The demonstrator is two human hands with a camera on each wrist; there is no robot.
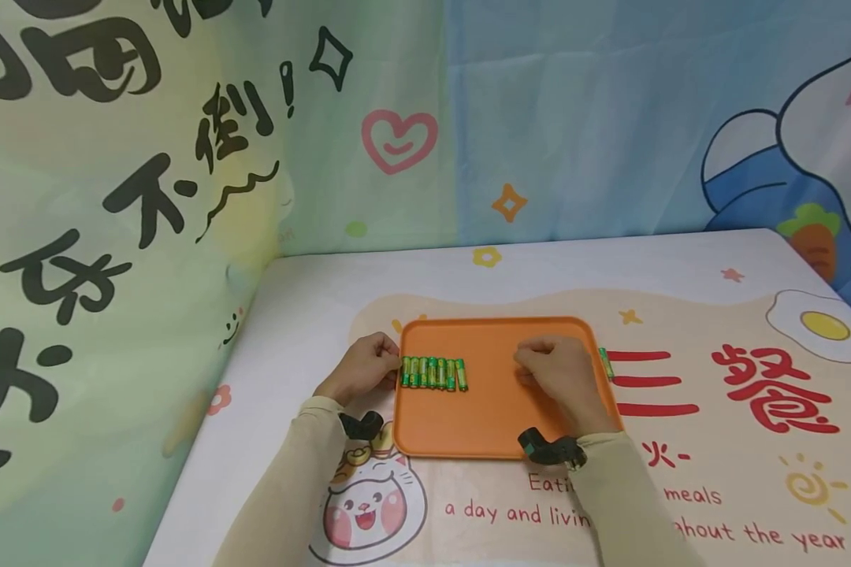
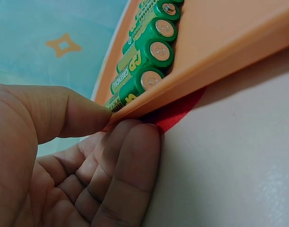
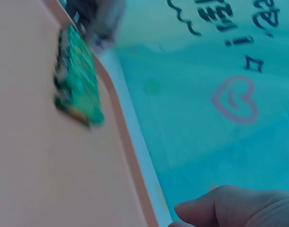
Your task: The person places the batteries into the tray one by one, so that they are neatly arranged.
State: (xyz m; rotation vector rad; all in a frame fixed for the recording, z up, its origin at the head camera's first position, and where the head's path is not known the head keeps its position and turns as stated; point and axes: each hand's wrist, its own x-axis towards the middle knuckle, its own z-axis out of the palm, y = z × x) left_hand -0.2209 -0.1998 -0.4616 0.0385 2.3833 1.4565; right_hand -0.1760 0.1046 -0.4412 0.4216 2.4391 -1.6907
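Observation:
Several green AA batteries (image 1: 432,373) lie side by side in a row at the left end of an orange tray (image 1: 496,425); the rightmost battery (image 1: 462,376) tilts slightly. My left hand (image 1: 363,368) pinches the tray's left rim, thumb on top beside the end battery (image 2: 149,80) and fingers beneath. Above the right half of the tray is my right hand (image 1: 556,374), its fingers loosely bent and no object visible in them. In the right wrist view only part of its thumb (image 3: 220,208) shows, and the battery row (image 3: 78,78) is blurred.
One more green battery (image 1: 606,365) lies outside the tray, against its right edge. Dark wrist cameras (image 1: 549,449) are strapped to both wrists. The table carries a printed cloth (image 1: 752,472), and a printed curtain (image 1: 574,118) hangs behind and to the left.

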